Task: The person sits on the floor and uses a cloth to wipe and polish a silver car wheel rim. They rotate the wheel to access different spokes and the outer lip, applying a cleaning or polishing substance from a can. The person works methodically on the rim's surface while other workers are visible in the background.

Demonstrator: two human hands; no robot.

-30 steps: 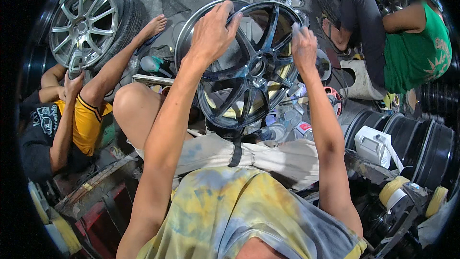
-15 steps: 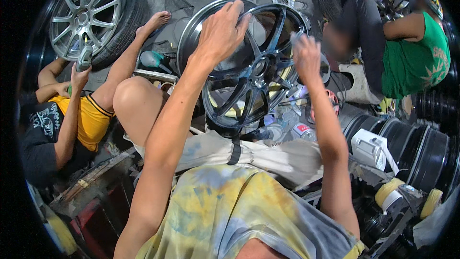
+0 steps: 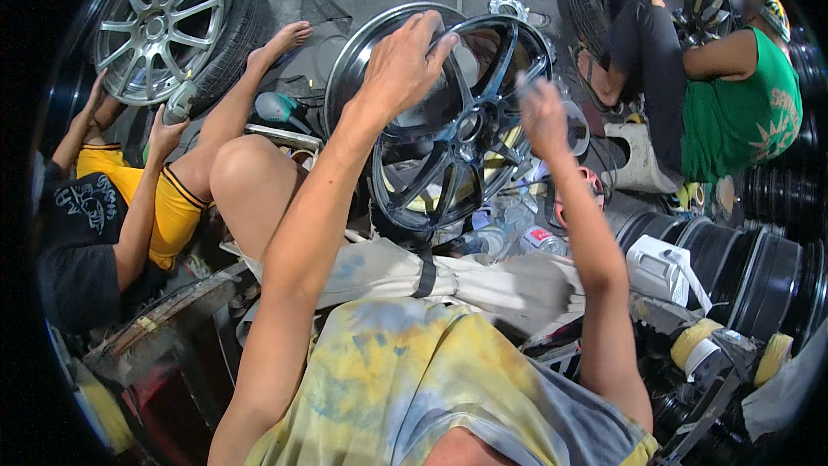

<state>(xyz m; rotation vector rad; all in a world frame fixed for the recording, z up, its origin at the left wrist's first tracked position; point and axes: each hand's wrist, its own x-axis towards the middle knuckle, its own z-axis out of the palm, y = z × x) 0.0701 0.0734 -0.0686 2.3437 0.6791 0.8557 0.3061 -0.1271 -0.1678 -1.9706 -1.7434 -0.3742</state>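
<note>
A glossy black alloy wheel rim with several spokes stands tilted in front of me, its face toward me. My left hand is closed over its upper left edge, thumb on the near side. At the right side of the face is my right hand, its fingers bent together and smeared by motion. A small grey piece shows at those fingertips; its kind is too blurred to tell. Whether it touches the spoke beside it, I cannot tell. Light cloth covers my lap below the wheel.
On the left, a person in yellow shorts holds a power tool by a silver wheel. At right sits a person in a green top. A can, a white box-shaped thing and black rims lie nearby.
My right hand has shifted slightly left and down along the wheel's right side. My left hand keeps its hold. The person at left has moved the power tool right, away from the silver wheel's hub.
</note>
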